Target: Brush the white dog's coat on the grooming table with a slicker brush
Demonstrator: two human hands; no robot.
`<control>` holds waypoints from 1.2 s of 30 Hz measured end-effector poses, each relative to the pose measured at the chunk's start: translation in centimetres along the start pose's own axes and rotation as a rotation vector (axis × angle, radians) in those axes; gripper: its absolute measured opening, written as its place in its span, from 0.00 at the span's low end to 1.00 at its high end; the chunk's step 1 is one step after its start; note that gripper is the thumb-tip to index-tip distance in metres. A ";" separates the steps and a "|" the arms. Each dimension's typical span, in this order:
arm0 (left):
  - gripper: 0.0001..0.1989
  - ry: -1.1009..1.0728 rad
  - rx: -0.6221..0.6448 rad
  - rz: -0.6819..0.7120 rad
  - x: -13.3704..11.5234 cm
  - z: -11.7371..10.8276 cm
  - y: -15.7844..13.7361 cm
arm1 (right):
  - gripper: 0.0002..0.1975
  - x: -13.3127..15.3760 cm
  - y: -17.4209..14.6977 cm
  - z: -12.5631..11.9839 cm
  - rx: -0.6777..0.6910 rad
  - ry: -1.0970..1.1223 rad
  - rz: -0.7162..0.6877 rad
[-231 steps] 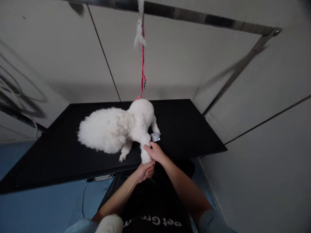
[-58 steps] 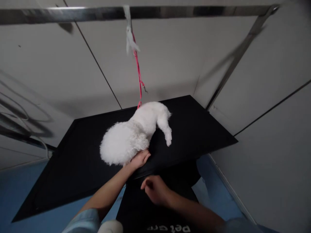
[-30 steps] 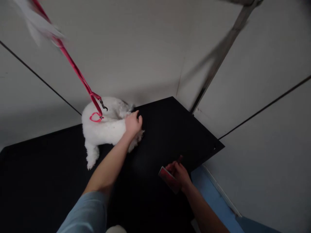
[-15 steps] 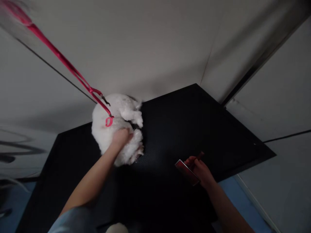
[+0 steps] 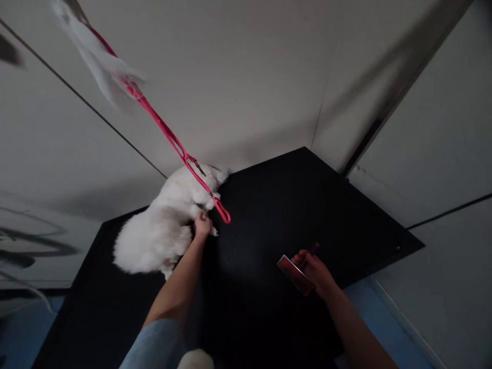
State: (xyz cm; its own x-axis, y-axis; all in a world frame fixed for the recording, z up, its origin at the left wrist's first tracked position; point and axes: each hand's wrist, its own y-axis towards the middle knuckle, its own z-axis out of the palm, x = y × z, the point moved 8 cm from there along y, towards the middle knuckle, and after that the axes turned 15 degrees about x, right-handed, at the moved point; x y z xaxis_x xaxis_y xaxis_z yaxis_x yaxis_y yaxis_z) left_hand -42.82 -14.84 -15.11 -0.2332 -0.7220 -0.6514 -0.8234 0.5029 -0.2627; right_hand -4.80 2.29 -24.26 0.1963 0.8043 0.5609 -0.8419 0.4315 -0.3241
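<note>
A white fluffy dog [image 5: 149, 238] lies along the left back part of a black ribbed table [image 5: 265, 220]. My left hand [image 5: 202, 225] is closed around one of its legs, and a bit of white paw shows past my fingers. Out to the right, apart from the dog, my right hand [image 5: 313, 269] is wrapped around the handle of a slicker brush [image 5: 295, 275]. The brush has a flat reddish rectangular head with a silvery edge. A pink grooming leash [image 5: 163, 128] hangs over the dog, its loop end beside my left hand. Which end is the dog's head is hard to make out.
Grey wall panels [image 5: 246, 77] rise behind the table. A blurred white cloth-like piece [image 5: 100, 61] hangs on the upper leash. Blue floor [image 5: 374, 318] shows beyond the table's right edge. A pale rounded thing [image 5: 196, 360] is at the bottom edge.
The dog has gone from curled up to stretched out, its body reaching further left. My left hand has shifted from its body to a leg. The leash hangs further right; the brush stays put.
</note>
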 end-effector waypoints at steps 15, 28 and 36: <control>0.19 -1.020 0.038 0.155 0.8 0.7 -22.6 | 0.25 -14.9 -9.0 25.1 0.729 -0.006 0.366; 0.20 -0.268 -0.127 0.527 2.4 -0.9 -32.7 | 0.19 -17.9 -17.6 24.0 0.528 -0.494 0.308; 0.22 -1.069 -0.165 0.404 2.2 -0.1 -32.4 | 0.27 -18.4 -20.3 21.5 0.629 -0.511 0.334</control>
State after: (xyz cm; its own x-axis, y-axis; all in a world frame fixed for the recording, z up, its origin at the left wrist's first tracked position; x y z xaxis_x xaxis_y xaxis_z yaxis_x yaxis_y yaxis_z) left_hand -16.66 -32.79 -7.98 -0.0032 0.2880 -0.9576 -0.8645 0.4806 0.1475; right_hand -2.09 -30.02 -11.63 -0.2320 0.5021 0.8331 -0.9658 -0.2205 -0.1360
